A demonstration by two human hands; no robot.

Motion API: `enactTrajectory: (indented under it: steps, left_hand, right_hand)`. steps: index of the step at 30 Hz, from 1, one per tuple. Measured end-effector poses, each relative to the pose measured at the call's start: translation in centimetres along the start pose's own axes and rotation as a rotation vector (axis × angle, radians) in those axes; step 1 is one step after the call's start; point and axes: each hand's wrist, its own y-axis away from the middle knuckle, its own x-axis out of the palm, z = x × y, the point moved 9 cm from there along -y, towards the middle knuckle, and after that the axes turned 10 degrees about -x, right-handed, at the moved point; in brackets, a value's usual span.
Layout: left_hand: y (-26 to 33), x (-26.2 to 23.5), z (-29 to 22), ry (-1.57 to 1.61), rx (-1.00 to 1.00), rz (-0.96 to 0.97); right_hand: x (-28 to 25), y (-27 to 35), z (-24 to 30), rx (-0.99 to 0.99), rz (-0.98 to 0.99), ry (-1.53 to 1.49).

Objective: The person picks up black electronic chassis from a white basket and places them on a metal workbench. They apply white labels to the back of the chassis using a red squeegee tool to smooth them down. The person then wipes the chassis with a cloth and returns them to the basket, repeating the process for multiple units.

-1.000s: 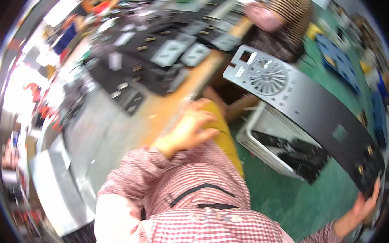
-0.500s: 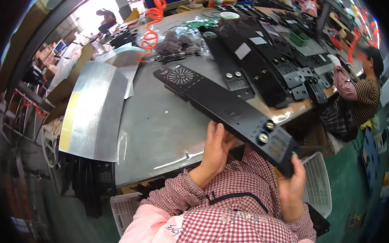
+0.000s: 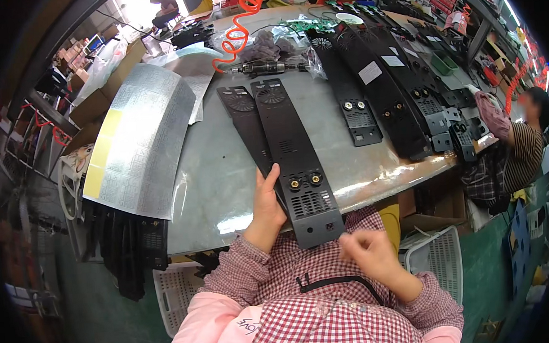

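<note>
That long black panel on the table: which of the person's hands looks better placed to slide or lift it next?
Probably the left. The left hand already rests against the long black panel at its near end, beside the two brass fittings. The right hand hangs apart from it, off the table edge, fingers loosely curled and empty.

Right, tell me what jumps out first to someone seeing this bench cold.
The long black metal panel lying lengthwise mid-table, its near end overhanging the edge, steadied by the left hand while the right hand hovers just off it. A bright orange coiled hose hangs at the far side, and a big silvery sheet droops over the table's left edge.
</note>
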Motion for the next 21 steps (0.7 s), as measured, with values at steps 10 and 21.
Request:
enactTrajectory:
  steps: [10, 21]
  left_hand:
    - [1.4, 0.1, -0.5, -0.085, -0.064, -0.046]
    - [4.8, -5.6, -8.3, -0.532, 0.004, -0.315]
  right_hand:
    - [4.4, -8.9, 5.0, -0.441, -0.174, 0.508]
    - [2.7, -8.2, 3.9, -0.575, -0.365, 0.726]
